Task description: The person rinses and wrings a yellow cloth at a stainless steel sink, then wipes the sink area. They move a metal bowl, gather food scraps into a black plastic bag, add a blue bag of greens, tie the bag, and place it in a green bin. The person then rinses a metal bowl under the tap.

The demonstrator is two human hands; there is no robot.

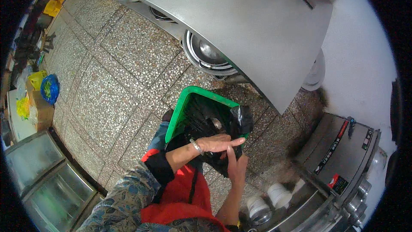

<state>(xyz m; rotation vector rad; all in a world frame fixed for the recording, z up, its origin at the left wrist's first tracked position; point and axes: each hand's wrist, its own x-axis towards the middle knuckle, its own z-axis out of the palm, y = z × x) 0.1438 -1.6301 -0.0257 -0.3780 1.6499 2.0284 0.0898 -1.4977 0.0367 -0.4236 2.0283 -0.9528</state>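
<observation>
A green plastic bin point(206, 91) stands on the speckled floor before me, lined with a black plastic bag point(199, 112). My left hand point(215, 143), with a silver-coloured bracelet at the wrist, reaches across the bin's near right part. My right hand point(237, 164) is beside it at the bin's right edge, its index finger pointing up near my left fingers. Black plastic lies under and around both hands; whether either one grips it is not clear. A small pale, roundish thing point(216, 123) shows inside the bin.
A stainless steel table point(251, 29) juts over nested metal basins point(207, 51). White tubs point(279, 195) stand at the lower right by a metal appliance point(334, 154). A cardboard box point(42, 112) and a blue basin of greens point(53, 89) are at the left, above a glass-topped cabinet point(58, 193).
</observation>
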